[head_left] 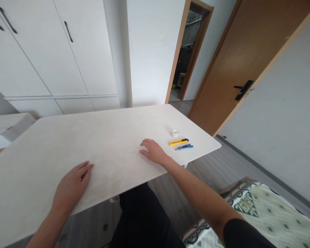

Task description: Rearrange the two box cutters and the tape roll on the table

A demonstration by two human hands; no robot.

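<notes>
Resting palm-down on the pale, matte white rectangular table (67,137), the left hand (72,184) lies flat near the front edge with its fingers released and spread, grasping nothing. The right hand (153,151) likewise lies flat on the tabletop, fingers loose and extended, holding nothing. At about 2 o'clock from the right hand, near it but apart, lies a yellow-and-black plastic utility knife (179,141); just beside that, at its 5 o'clock, lies a slim blue pen (184,147). A small clear roll of tape (174,133) sits at 12 o'clock from the knife, closer to the table's far right corner.
</notes>
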